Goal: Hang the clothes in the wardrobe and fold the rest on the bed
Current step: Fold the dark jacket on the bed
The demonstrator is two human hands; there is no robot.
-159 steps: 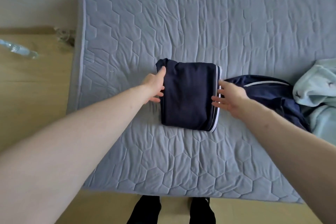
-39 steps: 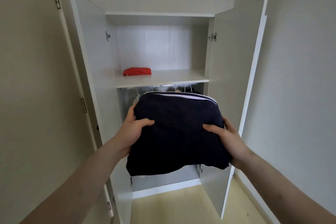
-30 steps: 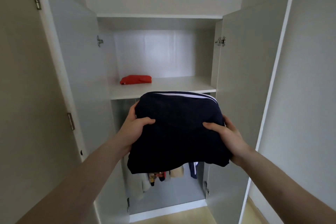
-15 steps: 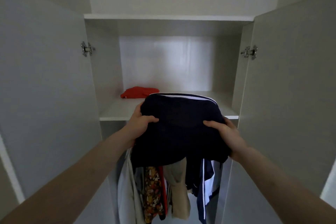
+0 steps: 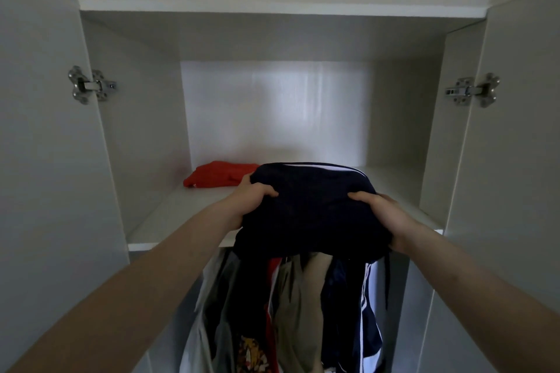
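Observation:
I hold a folded dark navy garment [image 5: 312,206] with a white stripe along its far edge, over the front of the wardrobe shelf [image 5: 169,215]. My left hand [image 5: 251,197] grips its left side, thumb on top. My right hand [image 5: 381,215] grips its right side the same way. The garment's near edge hangs past the shelf's front lip. A folded red garment [image 5: 218,177] lies on the shelf at the back left, just beyond my left hand.
Both wardrobe doors stand open, the left door [image 5: 39,145] and the right door [image 5: 515,145] flanking my arms. Below the shelf hang several clothes [image 5: 288,312], among them beige, navy striped and patterned ones. The shelf's right part [image 5: 397,188] is bare.
I carried the navy garment from the bed to the wardrobe, stepped closer and raised it from below the shelf up to shelf level. Both hands keep the same grip.

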